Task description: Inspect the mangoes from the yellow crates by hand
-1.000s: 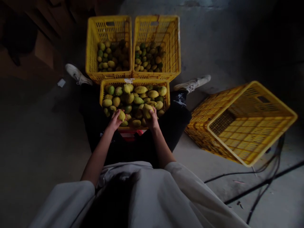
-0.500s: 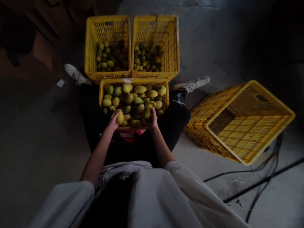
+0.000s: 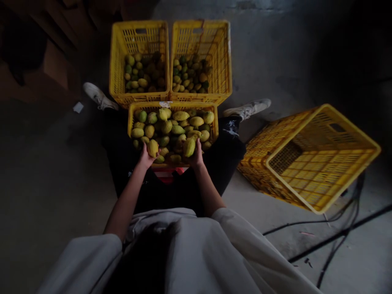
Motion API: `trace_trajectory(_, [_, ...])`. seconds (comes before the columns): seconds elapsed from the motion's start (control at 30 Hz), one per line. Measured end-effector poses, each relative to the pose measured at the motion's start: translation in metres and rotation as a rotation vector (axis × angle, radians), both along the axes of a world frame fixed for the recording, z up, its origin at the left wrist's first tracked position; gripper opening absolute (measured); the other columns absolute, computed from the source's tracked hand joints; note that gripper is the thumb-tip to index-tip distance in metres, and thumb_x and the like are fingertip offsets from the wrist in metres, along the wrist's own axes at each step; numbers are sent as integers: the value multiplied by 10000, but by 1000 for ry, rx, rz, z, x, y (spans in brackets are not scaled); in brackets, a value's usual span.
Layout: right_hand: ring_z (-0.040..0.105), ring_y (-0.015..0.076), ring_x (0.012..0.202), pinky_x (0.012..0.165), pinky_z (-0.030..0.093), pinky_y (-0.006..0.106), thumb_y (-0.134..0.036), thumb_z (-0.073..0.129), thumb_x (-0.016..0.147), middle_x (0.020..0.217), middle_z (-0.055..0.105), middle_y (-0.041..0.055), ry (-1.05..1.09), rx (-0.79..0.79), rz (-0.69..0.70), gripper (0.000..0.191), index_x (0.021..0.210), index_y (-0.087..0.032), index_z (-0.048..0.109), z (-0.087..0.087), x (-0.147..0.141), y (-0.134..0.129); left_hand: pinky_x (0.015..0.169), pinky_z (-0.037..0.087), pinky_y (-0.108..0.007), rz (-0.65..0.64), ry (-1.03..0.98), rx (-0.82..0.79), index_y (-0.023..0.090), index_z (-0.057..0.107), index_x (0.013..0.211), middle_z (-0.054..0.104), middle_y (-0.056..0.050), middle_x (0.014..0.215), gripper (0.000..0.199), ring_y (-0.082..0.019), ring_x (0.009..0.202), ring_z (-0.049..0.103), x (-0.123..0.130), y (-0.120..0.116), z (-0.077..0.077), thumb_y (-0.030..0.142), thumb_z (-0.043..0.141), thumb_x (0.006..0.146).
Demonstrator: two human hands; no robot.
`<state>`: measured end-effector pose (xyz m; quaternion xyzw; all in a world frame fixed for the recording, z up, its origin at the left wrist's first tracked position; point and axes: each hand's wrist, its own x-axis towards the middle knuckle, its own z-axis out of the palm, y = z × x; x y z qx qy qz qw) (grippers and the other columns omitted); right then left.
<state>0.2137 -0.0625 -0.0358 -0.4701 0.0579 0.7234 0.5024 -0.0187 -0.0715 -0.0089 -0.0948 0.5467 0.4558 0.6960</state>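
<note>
My left hand [image 3: 146, 157] is closed around a yellow mango [image 3: 152, 148], held over the near left edge of the front yellow crate [image 3: 131, 122]. In my right hand [image 3: 198, 155] is a yellow-green mango [image 3: 189, 147], gripped from its right side over the near right part of that crate. The palms face inward, with a gap between the two fruits. Below and beyond them, the crate is filled with loose mangoes [image 3: 177, 130], green to yellow, some spotted. My fingers are partly hidden behind the fruits they hold.
Two taller yellow crates, left [image 3: 113, 61] and right [image 3: 228, 61], stand behind the front one with smaller-looking fruits low inside. Another yellow crate [image 3: 324, 159] lies tilted at the right, near black cables [image 3: 339, 234]. My legs flank the front crate. Cardboard boxes [image 3: 55, 69] are at the left.
Both mangoes have been turned in my hands, so their faces show more toward me. The left one has shifted slightly left; the hands stay nearly in place.
</note>
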Motion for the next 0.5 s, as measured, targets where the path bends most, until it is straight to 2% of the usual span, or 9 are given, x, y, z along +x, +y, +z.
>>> trace_trajectory(0.07, [791,205,786,722,713,333,-585,536,1092,872,801,15,40,-30,8,394,1054,-254,746,2,-1,-1,473,458,-196,-11,-27,2,203,732,1086,747,-66,899,426,-156,696,698,0,1,3,556,498,1133])
trace_trajectory(0.13, [788,215,801,745,720,357,-571,547,1092,860,795,14,65,-69,-14,366,1090,-260,739,1,-1,-1,462,430,-188,-17,-34,33,201,732,1137,752,-54,912,318,-140,670,685,1,1,7,485,592,1109])
trace_trajectory(0.23, [750,210,713,629,687,335,-621,516,1090,834,783,25,111,-120,-24,422,1116,-255,724,-4,2,1,571,531,-212,22,-34,77,205,721,1253,776,-49,970,256,-150,742,725,3,2,12,377,602,1105])
trace_trajectory(0.37, [687,186,583,427,535,255,-714,426,1082,805,764,34,156,-84,30,547,1099,-237,695,-12,8,3,704,602,-274,60,-28,38,210,698,1345,784,-50,966,326,-178,817,752,4,1,13,341,486,1136])
trace_trajectory(0.43, [665,166,553,391,476,227,-727,457,1065,830,770,29,158,-22,70,540,1097,-240,685,-12,9,3,713,606,-293,47,-35,8,218,683,1392,790,-61,981,366,-200,844,764,3,1,11,376,479,1132])
trace_trajectory(0.5, [701,171,613,434,519,232,-676,517,1057,904,796,28,166,34,84,460,1129,-255,687,-7,9,1,696,604,-297,22,-61,-5,224,669,1422,794,-78,998,407,-225,880,779,2,0,10,426,474,1128])
